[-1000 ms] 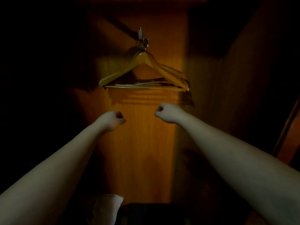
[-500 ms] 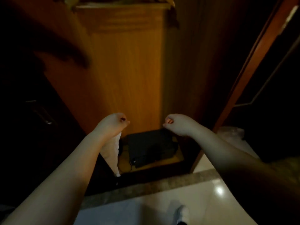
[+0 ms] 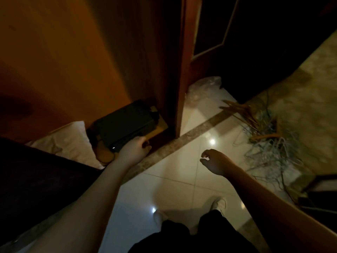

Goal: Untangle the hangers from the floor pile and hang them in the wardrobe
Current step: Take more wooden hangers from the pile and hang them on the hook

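The pile of hangers (image 3: 262,128) lies on the floor to the right of the wardrobe (image 3: 91,57), well apart from it, partly on the pale tiles (image 3: 175,179) and partly on the patterned carpet (image 3: 300,99). In the pile there are wooden hangers and many thin wire ones, all mixed together; how many there are I cannot tell. The left hand (image 3: 134,150) hangs in front of the wardrobe's bottom edge, with its fingers curled in and nothing in them. The right hand (image 3: 215,162) is over the tiles, between the wardrobe and the pile, near neither; its fingers are loosely bent and a little apart, and it holds nothing. Inside the wardrobe, at the bottom, a black box (image 3: 125,123) stands on the wooden base, and a white cloth (image 3: 69,143) lies just left of the box. A clear plastic bag (image 3: 204,86) sits on the tiles just beside the right side of the wardrobe. Below the hands, two white shoes (image 3: 218,204) stand on the tiles, in front of the wardrobe.
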The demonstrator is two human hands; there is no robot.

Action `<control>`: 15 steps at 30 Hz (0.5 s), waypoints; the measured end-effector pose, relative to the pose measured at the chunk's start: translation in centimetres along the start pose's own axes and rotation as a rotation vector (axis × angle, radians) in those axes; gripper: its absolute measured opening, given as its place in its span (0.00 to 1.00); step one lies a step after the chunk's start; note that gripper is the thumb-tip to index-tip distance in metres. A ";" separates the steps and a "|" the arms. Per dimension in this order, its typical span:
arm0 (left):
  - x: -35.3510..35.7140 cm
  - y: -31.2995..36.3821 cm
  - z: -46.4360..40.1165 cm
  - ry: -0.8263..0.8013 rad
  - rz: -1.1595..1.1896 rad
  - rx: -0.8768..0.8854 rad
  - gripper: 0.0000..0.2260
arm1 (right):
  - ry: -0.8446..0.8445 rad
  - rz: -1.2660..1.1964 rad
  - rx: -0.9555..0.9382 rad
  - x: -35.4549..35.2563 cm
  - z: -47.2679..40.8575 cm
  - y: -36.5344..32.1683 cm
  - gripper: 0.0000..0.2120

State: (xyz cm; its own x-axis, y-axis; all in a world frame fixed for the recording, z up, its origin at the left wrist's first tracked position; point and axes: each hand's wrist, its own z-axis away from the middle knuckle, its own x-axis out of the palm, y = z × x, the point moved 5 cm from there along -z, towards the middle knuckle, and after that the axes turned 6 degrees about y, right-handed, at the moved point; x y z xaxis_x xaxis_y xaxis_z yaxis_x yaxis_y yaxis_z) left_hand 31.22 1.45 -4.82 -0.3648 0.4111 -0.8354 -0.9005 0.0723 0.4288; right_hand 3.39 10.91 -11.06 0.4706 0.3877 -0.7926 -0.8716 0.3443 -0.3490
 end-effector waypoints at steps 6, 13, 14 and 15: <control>8.7 9.5 -3.6 -0.166 -0.067 0.073 0.13 | 0.008 -0.104 0.207 0.5 0.4 13.9 0.17; 18.9 22.8 -8.7 -0.240 -0.159 0.110 0.11 | -0.054 -0.204 0.426 0.4 -0.3 30.8 0.17; 20.4 24.9 -9.3 -0.256 -0.180 0.121 0.10 | -0.080 -0.212 0.440 0.3 -0.4 33.0 0.17; 21.9 27.1 -10.0 -0.268 -0.203 0.146 0.10 | -0.102 -0.216 0.452 0.1 -0.6 35.1 0.17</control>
State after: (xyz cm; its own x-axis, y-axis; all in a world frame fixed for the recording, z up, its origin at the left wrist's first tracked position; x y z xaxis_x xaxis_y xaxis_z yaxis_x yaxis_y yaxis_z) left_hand -3.49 3.34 -14.94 -0.0898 0.5969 -0.7973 -0.8977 0.2981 0.3243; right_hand -27.20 22.54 -23.67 0.6643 0.3400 -0.6656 -0.6167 0.7525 -0.2311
